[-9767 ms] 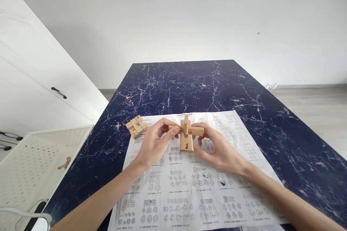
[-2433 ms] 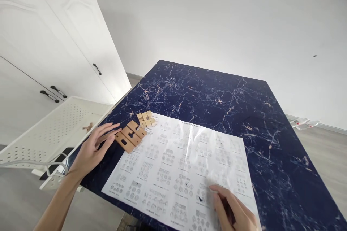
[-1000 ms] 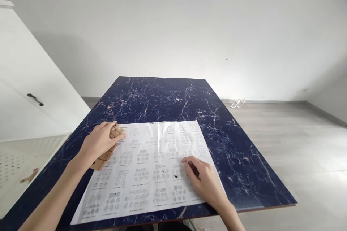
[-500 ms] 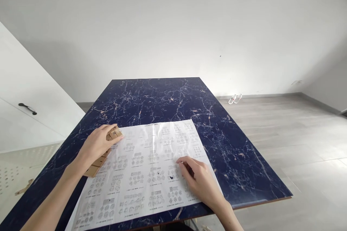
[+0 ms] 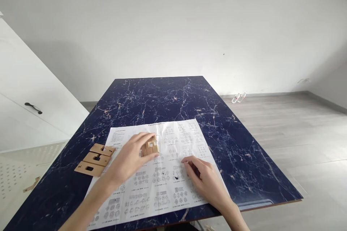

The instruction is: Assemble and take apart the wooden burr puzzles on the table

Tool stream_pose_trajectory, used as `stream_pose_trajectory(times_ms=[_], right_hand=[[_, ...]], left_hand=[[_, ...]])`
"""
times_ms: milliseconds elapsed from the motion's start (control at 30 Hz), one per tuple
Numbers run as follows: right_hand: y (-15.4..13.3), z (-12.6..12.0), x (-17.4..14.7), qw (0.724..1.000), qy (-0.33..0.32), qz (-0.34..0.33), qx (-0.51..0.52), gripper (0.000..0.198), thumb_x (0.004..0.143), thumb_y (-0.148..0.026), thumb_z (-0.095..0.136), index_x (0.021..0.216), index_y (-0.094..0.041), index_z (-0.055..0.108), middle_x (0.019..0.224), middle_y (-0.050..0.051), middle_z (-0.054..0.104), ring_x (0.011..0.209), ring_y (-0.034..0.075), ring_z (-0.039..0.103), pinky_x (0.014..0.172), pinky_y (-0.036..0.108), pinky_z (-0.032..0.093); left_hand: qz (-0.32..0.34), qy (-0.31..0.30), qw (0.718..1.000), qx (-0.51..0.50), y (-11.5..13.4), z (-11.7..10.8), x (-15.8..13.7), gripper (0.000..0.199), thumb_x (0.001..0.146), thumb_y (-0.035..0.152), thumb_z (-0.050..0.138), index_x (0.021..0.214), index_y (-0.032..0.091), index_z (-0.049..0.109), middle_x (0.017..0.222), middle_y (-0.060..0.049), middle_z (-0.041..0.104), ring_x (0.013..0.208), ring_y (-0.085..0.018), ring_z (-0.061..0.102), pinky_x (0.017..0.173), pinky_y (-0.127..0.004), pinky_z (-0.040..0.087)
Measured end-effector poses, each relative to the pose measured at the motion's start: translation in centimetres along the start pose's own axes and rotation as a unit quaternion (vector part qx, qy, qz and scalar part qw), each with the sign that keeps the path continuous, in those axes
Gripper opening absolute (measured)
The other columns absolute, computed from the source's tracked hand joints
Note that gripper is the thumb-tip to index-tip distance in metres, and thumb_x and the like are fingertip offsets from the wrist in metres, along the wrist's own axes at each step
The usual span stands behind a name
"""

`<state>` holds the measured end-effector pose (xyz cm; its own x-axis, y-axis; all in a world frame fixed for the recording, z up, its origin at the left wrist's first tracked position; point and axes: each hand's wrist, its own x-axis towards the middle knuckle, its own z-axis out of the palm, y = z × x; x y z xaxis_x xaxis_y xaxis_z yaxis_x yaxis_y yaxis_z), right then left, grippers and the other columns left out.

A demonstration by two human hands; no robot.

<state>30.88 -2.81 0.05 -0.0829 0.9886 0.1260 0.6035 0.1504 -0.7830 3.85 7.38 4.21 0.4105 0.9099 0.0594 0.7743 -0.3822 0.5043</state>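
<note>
My left hand (image 5: 135, 155) is closed around a small notched wooden puzzle block (image 5: 151, 146), with thumb and fingers on its sides, over the middle of the printed instruction sheet (image 5: 162, 168). Flat wooden puzzle pieces (image 5: 94, 159) with slots and printed numbers lie by the sheet's left edge, partly on it. My right hand (image 5: 202, 178) rests on the right part of the sheet with its fingers curled in. Whether anything is under those fingers is hidden.
The sheet lies on a dark blue marble-patterned table (image 5: 162, 97) with a wall behind it. At the left are a white cabinet (image 5: 40, 90) with a black handle and a perforated surface bearing a wooden piece (image 5: 31, 184). White objects (image 5: 238, 97) stand on the floor.
My left hand has moved right from the sheet's left edge, carrying the wooden block, and the flat pieces there are uncovered. My right hand has hardly moved.
</note>
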Motion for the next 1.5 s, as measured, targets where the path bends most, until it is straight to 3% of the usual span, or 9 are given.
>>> stream_pose_trajectory(times_ms=[167, 300, 533, 1033, 1500], right_hand=[[0.1, 0.0, 0.1, 1.0, -0.003, 0.009, 0.016, 0.025, 0.11, -0.03, 0.047, 0.109, -0.024, 0.071, 0.082, 0.0, 0.075, 0.068, 0.018, 0.069, 0.066, 0.027, 0.046], [0.3, 0.0, 0.1, 0.999, -0.016, 0.007, 0.028, 0.025, 0.11, -0.031, 0.047, 0.11, -0.024, 0.07, 0.084, 0.001, 0.075, 0.07, 0.019, 0.069, 0.067, 0.028, 0.046], [0.4, 0.0, 0.1, 1.0, -0.018, 0.006, 0.024, 0.023, 0.11, -0.029, 0.047, 0.111, -0.025, 0.07, 0.087, 0.001, 0.076, 0.073, 0.019, 0.07, 0.068, 0.028, 0.046], [0.6, 0.1, -0.1, 1.0, -0.009, 0.002, 0.008, 0.022, 0.11, -0.029, 0.048, 0.109, -0.026, 0.07, 0.087, 0.0, 0.077, 0.072, 0.019, 0.071, 0.067, 0.027, 0.048], [0.4, 0.1, -0.1, 1.0, -0.006, 0.011, 0.0, 0.024, 0.11, -0.033, 0.047, 0.109, -0.027, 0.07, 0.084, 0.0, 0.076, 0.068, 0.019, 0.068, 0.065, 0.027, 0.048]], left_hand=[[0.056, -0.046, 0.997, -0.02, 2.2, 3.5, 0.2, 0.066, 0.093, 0.065, 0.072, 0.152, 0.037, 0.059, 0.15, -0.006, 0.065, 0.135, -0.036, 0.063, 0.109, -0.052, 0.06], [0.077, -0.071, 0.994, -0.023, 3.1, 4.6, 0.6, 0.063, 0.095, 0.057, 0.074, 0.152, 0.036, 0.058, 0.15, -0.007, 0.063, 0.135, -0.036, 0.062, 0.108, -0.054, 0.059], [0.055, -0.11, 0.992, -0.027, 3.7, 4.3, 0.4, 0.067, 0.095, 0.054, 0.076, 0.154, 0.033, 0.051, 0.152, -0.008, 0.06, 0.138, -0.035, 0.059, 0.111, -0.055, 0.056], [0.054, -0.13, 0.989, -0.052, 0.3, 2.6, 0.2, 0.084, 0.088, 0.074, 0.072, 0.158, 0.037, 0.043, 0.158, -0.01, 0.055, 0.142, -0.04, 0.057, 0.111, -0.062, 0.054], [0.063, -0.094, 0.991, -0.075, -0.8, 2.9, -0.4, 0.074, 0.091, 0.068, 0.073, 0.154, 0.038, 0.049, 0.15, -0.009, 0.061, 0.136, -0.037, 0.062, 0.108, -0.058, 0.058]])
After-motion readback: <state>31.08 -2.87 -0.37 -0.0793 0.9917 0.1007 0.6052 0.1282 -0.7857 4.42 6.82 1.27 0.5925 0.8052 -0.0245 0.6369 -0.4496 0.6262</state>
